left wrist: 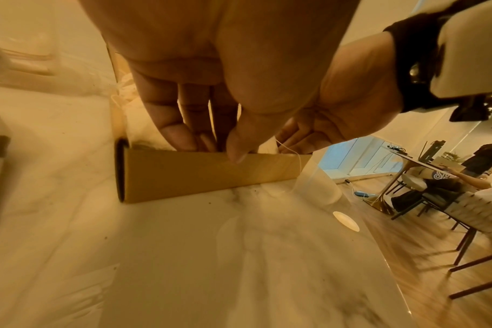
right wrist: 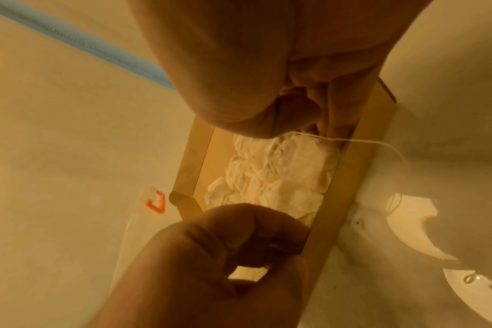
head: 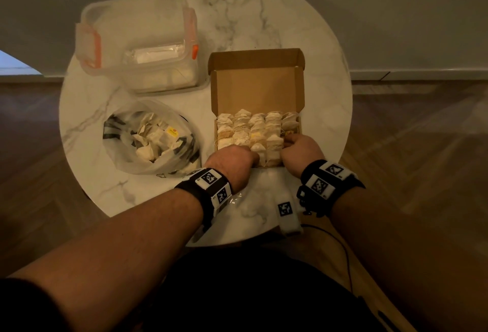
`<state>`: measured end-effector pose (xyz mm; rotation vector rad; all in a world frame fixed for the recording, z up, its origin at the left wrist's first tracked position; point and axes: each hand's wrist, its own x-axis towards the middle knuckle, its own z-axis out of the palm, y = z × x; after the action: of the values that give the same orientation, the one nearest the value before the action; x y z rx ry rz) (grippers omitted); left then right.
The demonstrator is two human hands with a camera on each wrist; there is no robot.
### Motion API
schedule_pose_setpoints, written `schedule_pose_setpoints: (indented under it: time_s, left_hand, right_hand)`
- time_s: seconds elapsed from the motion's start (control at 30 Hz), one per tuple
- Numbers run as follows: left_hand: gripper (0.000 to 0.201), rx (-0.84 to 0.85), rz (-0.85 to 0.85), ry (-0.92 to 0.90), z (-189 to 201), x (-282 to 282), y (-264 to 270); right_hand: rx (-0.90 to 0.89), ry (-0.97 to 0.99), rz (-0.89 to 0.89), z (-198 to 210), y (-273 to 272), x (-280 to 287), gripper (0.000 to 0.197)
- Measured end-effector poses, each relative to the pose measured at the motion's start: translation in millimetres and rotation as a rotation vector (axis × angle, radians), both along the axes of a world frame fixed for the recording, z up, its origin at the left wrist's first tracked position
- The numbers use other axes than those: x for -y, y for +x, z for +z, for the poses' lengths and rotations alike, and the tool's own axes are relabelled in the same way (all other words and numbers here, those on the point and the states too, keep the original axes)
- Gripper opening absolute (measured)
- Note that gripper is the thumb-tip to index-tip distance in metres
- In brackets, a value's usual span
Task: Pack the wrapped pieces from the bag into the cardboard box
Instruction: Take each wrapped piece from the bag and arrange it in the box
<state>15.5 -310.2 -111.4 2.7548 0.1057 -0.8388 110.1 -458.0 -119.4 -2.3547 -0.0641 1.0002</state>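
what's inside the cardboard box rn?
Rows of wrapped pieces fill the cardboard box. The left hand and right hand cover its near corners.

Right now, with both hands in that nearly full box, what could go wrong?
A loose white string trails over the brown cardboard box's near wall; it might snag and drag a wrapped piece out. The paper-wrapped pieces sit tightly packed, so the left hand and right hand pressing in could crush or dislodge neighbours.
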Motion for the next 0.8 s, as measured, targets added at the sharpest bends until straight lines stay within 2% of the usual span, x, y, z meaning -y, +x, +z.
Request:
schedule_pose_setpoints:
  time_s: [0.17, 0.27, 0.43, 0.53, 0.6, 0.67, 0.73, 0.8]
  left_hand:
    - [0.038, 0.02, -0.011, -0.016, 3, 1, -1]
    - [0.036, 0.047, -0.007, -0.05, 8, -4, -7]
    - [0.032, 0.249, 0.028, -0.106, 37, -36, -26]
    - [0.024, 0.419, 0.19, -0.094, 57, -78, -44]
    - [0.018, 0.546, 0.315, -0.023, 62, -118, -59]
    - [0.019, 0.596, 0.459, 0.064, 64, -158, -72]
    - [0.025, 0.513, 0.586, 0.116, 60, -193, -80]
    - [0.036, 0.352, 0.648, 0.05, 54, -218, -83]
  right_hand:
    - [0.036, -0.001, 0.052, 2, 1, 0, 0.032]
    - [0.057, 0.001, 0.021, 12, 1, 4, 0.044]
    - [0.242, 0.007, 0.016, 49, 7, 15, 0.039]
    - [0.374, 0.04, -0.012, 71, 11, 10, 0.031]
    - [0.394, 0.089, -0.008, 86, 10, -6, 0.028]
    - [0.397, 0.14, 0.047, 95, 4, -31, 0.024]
    - [0.361, 0.177, 0.14, 98, -11, -63, 0.019]
    - [0.29, 0.21, 0.244, 96, -34, -100, 0.018]
